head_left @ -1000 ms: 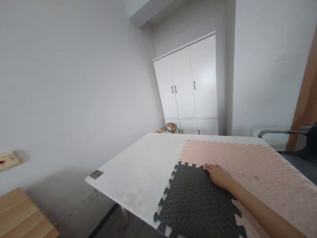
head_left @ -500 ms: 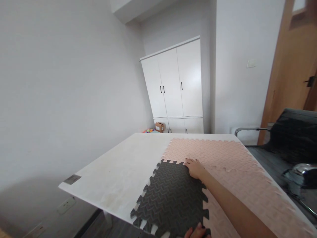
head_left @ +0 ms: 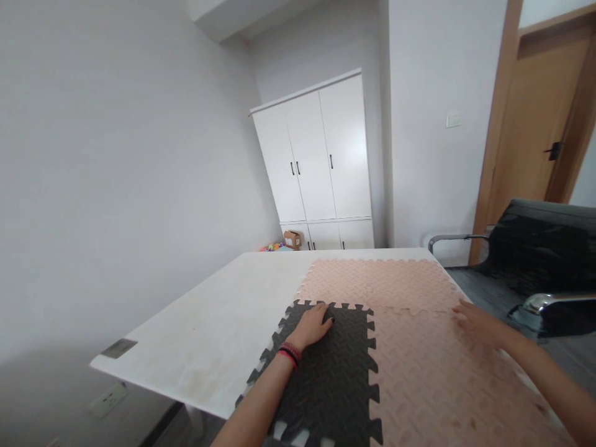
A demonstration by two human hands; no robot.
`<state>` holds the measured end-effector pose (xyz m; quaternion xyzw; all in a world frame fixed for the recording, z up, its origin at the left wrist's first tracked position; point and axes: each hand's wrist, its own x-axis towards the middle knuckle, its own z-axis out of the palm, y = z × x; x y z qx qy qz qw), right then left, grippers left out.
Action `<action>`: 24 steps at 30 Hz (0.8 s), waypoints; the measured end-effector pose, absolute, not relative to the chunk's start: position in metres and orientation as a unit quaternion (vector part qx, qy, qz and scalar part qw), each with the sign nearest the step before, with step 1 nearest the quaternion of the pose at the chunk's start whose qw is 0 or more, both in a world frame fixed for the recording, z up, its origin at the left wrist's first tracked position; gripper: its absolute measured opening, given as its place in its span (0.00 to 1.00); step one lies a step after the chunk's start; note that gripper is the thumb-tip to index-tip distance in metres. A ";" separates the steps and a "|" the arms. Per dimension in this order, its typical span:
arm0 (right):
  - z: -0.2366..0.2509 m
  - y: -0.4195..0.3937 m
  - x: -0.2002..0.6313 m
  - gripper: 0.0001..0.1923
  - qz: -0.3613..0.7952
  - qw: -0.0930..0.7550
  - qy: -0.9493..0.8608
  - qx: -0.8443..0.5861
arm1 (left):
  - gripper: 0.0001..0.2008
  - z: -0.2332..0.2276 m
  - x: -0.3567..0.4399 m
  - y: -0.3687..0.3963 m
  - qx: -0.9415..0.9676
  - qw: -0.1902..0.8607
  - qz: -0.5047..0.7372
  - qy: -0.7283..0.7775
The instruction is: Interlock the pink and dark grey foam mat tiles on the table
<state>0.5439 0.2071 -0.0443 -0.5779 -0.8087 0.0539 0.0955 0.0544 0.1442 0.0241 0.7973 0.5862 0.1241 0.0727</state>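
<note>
We're looking into a plain room in a home or small office: pale walls are closing in a white wardrobe (head_left: 321,162) with black handles, a cardboard box (head_left: 293,239) and bright toys (head_left: 272,247) are sitting at its foot, a wooden door (head_left: 535,133) is standing right, and a black armchair (head_left: 542,261) is waiting beside a white table (head_left: 223,329).

Arms: both bare to the elbow, no sleeves in view.
Left hand (head_left: 315,324): dark polish on the fingernails.
Left wrist: thin bands (head_left: 289,352), red and black, side by side.
Right hand (head_left: 477,322): blurred, nothing worn that shows.
</note>
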 end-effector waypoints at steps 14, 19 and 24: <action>-0.068 0.161 0.542 0.29 0.035 0.158 -0.758 -0.631 | 0.31 0.016 0.100 0.163 0.789 -0.004 0.062 0.611; -0.075 0.162 0.548 0.28 0.043 0.178 -0.724 -0.665 | 0.28 0.012 0.142 0.159 0.830 0.020 0.082 0.551; -0.062 0.158 0.542 0.30 0.051 0.202 -0.727 -0.654 | 0.27 0.005 0.172 0.165 0.839 0.062 0.094 0.532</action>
